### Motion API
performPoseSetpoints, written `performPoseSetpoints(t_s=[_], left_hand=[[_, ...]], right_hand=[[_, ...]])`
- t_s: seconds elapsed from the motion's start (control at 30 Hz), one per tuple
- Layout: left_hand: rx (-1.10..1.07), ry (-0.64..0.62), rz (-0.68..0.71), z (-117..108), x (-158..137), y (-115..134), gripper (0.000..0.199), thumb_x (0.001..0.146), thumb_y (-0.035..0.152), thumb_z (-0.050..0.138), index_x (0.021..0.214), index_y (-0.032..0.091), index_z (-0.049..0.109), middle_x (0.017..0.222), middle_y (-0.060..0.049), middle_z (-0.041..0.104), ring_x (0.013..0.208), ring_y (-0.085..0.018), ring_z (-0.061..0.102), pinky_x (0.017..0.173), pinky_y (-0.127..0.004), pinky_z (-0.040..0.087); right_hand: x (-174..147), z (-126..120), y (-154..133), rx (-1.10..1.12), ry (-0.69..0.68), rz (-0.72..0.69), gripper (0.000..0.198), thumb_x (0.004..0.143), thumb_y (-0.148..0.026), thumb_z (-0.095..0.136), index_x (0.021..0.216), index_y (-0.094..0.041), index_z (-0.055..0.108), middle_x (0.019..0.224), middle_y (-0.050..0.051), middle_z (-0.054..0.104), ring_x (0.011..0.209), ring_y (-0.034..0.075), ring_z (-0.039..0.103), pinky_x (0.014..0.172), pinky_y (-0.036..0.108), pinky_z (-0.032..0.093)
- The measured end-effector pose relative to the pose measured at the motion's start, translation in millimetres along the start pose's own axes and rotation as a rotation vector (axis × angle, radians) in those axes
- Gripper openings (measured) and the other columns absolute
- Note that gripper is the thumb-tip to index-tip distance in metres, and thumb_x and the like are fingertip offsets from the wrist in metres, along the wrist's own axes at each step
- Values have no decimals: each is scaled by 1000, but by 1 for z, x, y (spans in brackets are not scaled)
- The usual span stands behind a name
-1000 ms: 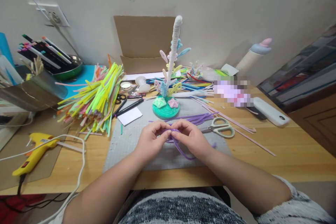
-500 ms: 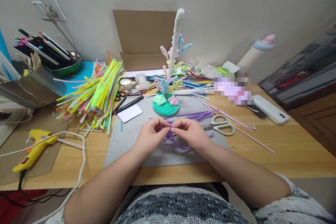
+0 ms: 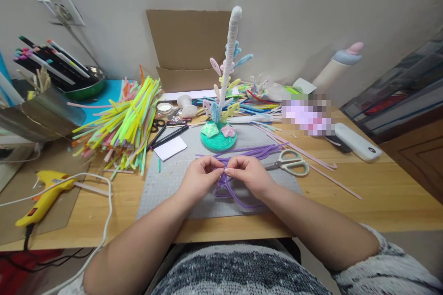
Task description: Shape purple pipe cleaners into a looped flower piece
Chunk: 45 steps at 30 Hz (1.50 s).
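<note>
My left hand (image 3: 200,175) and my right hand (image 3: 249,174) meet fingertip to fingertip, both pinching a purple pipe cleaner (image 3: 236,201). Its bent loops hang below my fingers over the grey cutting mat (image 3: 166,203); the pinched part is mostly hidden. Several straight purple pipe cleaners (image 3: 263,150) lie on the mat just behind my hands. Behind them stands a white wrapped stem (image 3: 228,50) with pastel loops and petals on a round green base (image 3: 218,144). Beside my right hand lie scissors (image 3: 293,163) with pale handles.
A yellow glue gun (image 3: 44,196) with its cord lies at the left. Near it are a big bundle of colored pipe cleaners (image 3: 128,124), black pens (image 3: 169,137) and a white card (image 3: 170,148). Pink pipe cleaners (image 3: 304,150) and a white case (image 3: 358,143) lie at the right.
The purple loop below my hands has swung lower and toward the right. Both hands keep their pinch in nearly the same place. The view has shifted slightly.
</note>
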<state>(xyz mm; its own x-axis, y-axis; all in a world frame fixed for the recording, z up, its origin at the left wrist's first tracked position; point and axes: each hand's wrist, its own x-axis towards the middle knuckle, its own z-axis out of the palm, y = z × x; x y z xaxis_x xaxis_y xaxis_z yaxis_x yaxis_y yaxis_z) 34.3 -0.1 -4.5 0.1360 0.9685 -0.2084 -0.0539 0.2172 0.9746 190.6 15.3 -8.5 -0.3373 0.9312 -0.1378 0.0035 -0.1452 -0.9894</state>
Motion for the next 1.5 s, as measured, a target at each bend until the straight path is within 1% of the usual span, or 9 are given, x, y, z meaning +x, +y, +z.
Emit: performPoseSetpoints(t_s=[0.17, 0.3, 0.5, 0.77, 0.97, 1.17, 1.23, 1.33, 1.5], left_hand=[[-30, 16, 17, -2, 1, 0, 20, 60, 26, 71, 68, 13, 59, 57, 1, 57, 48, -8, 49, 47, -21, 39], [-163, 173, 75, -7, 3, 5, 20, 61, 26, 71, 71, 14, 58, 60, 1, 59, 52, -9, 51, 52, -21, 42], [-380, 458, 147, -16, 12, 11, 23, 60, 23, 71, 76, 14, 57, 62, 4, 56, 55, -7, 51, 52, -18, 40], [-435, 243, -65, -23, 20, 9, 41, 55, 30, 79, 88, 10, 67, 64, 0, 60, 50, -5, 50, 46, -17, 37], [-394, 286, -27, -29, 22, 9, 43, 50, 26, 82, 87, 10, 67, 65, 0, 62, 56, -7, 54, 54, -18, 43], [-453, 384, 19, -26, 24, 9, 35, 48, 26, 82, 73, 10, 63, 62, 0, 63, 61, -9, 60, 64, -21, 47], [-477, 368, 18, -24, 23, 8, 34, 49, 26, 82, 71, 10, 63, 63, 0, 64, 63, -10, 61, 67, -23, 48], [-461, 322, 14, -24, 21, 6, 32, 50, 27, 82, 71, 11, 64, 64, -1, 65, 65, -11, 62, 68, -24, 48], [-363, 294, 80, -23, 19, 0, 27, 55, 30, 80, 68, 12, 64, 65, -2, 66, 63, -10, 59, 65, -23, 45]], right_hand=[[2, 1, 2, -22, -25, -14, 26, 66, -36, 72, 65, -15, 57, 62, -2, 56, 59, 9, 49, 60, 24, 39], [3, 1, -1, -8, -95, -83, 30, 77, -43, 59, 94, -18, 57, 85, 2, 61, 76, 13, 57, 71, 27, 46], [1, -12, -10, -577, -128, -241, 19, 83, -32, 54, 94, -18, 60, 78, 1, 62, 69, 13, 54, 64, 26, 42], [-2, -16, -19, -778, -143, -480, 13, 86, -21, 51, 86, -17, 63, 82, 4, 65, 76, 14, 58, 70, 26, 43], [7, -28, -13, -1058, 69, -643, 19, 87, -19, 48, 97, -17, 64, 92, 8, 67, 89, 20, 57, 80, 35, 42], [13, -43, -11, -1266, 591, -782, 20, 84, -22, 54, 96, -29, 68, 121, 6, 56, 116, 28, 43, 99, 53, 22], [14, -48, -11, -1235, 719, -832, 22, 83, -22, 56, 97, -33, 69, 122, 6, 52, 116, 29, 42, 97, 52, 25], [12, -51, -11, -1078, 731, -939, 26, 84, -17, 53, 102, -31, 67, 108, 7, 55, 103, 24, 51, 90, 44, 38], [-5, -39, -10, -830, 565, -1214, 35, 80, -9, 54, 110, -28, 60, 97, 7, 63, 91, 20, 60, 81, 37, 50]])
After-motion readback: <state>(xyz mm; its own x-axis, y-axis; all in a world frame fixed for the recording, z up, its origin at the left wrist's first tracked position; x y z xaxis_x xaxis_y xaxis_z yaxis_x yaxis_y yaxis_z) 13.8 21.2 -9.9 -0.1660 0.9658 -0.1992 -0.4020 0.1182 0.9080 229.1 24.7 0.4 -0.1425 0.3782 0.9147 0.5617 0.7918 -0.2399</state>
